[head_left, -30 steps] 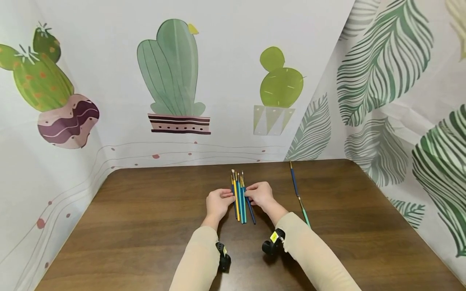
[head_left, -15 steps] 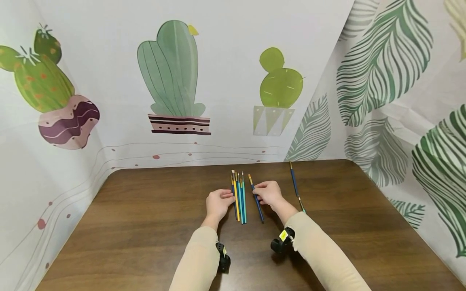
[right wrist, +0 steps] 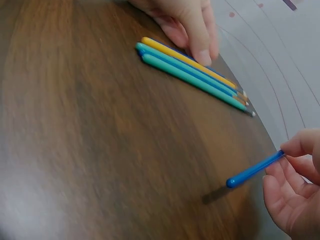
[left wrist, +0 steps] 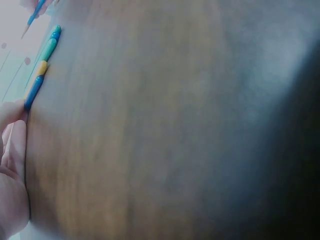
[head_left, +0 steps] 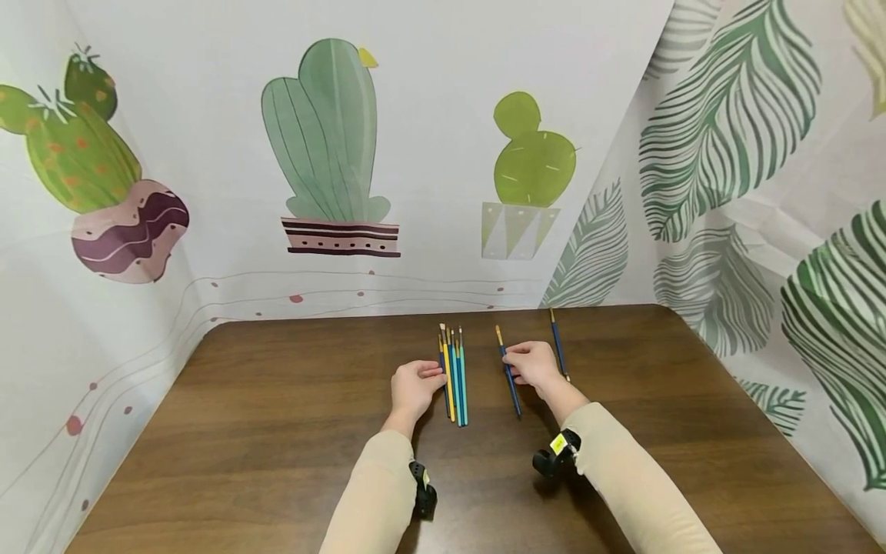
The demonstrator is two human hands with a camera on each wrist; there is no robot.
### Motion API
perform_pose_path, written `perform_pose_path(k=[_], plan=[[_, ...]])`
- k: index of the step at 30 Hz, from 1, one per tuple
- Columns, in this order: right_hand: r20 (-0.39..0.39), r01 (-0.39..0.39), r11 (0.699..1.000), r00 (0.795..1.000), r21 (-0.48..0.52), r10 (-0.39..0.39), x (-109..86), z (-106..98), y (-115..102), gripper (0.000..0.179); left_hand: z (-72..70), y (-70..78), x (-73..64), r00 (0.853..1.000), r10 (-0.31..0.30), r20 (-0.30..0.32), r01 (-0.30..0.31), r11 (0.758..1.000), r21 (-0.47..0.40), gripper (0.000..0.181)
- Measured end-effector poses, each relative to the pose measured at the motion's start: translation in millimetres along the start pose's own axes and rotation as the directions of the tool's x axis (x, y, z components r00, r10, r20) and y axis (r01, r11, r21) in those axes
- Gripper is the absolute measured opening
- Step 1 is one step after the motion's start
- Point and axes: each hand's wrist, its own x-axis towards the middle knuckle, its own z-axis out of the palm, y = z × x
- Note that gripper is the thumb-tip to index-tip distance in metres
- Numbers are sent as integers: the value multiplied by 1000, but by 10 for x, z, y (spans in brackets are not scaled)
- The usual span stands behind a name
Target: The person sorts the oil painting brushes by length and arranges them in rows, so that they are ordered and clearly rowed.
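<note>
A bundle of paintbrushes [head_left: 457, 385] with yellow, teal and blue handles lies side by side on the table, bristles toward the wall. My left hand [head_left: 414, 387] rests at its left edge, thumb and fingertips on the outer blue brush beside the yellow one; the right wrist view shows this left hand [right wrist: 192, 25] from across the bundle. To the right, apart from the bundle, my right hand [head_left: 537, 365] pinches a blue paintbrush [head_left: 513, 390] near its middle. In the right wrist view, the blue handle [right wrist: 252, 170] tilts, its rounded end casting a shadow on the wood.
Another blue paintbrush [head_left: 558, 346] lies by the table's back right, with a further brush tip [head_left: 567, 378] at its near end; the right arm hides the remainder. The brown wooden table [head_left: 277, 431] meets a wall hanging [head_left: 443, 192] printed with cacti and leaves.
My right hand has drawn the blue paintbrush away from the bundle to the right. My left hand stays at the bundle. The right forearm now covers the turquoise-handled brush.
</note>
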Motion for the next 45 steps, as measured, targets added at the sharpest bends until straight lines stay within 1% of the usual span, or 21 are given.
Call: perform_pose_path(k=[7, 11, 15, 19, 28, 34, 41, 45], plan=[[7, -16, 1000, 1000, -1, 16, 45, -106, 84, 30, -18, -46, -28, 999, -29, -24, 29, 1000, 7, 26], [8, -18, 999, 1000, 28, 18, 69, -189, 107, 31, -16, -55, -31, 1000, -22, -19, 22, 1000, 6, 26], [28, -22, 998, 999, 60, 20, 86, -296, 93, 33, 1, -63, -23, 1000, -12, -14, 12, 1000, 5, 26], [30, -22, 998, 999, 65, 20, 112, -405, 70, 34, 10, -50, -22, 1000, -7, -12, 7, 1000, -4, 26], [-35, -34, 998, 999, 45, 36, 233, -585, 77, 40, 0, -19, -19, 1000, -2, -20, 2, 1000, 3, 26], [-72, -32, 999, 997, 15, 33, 303, -690, 93, 41, 0, -12, -9, 1000, -4, -8, 4, 1000, -2, 26], [-125, -24, 999, 992, 42, 29, 393, -772, 104, 39, 10, -3, 3, 1000, -4, -9, 4, 1000, -3, 25], [-161, -25, 999, 986, 28, 29, 461, -803, 128, 38, 13, -5, 9, 1000, -7, -7, 7, 1000, -8, 25]])
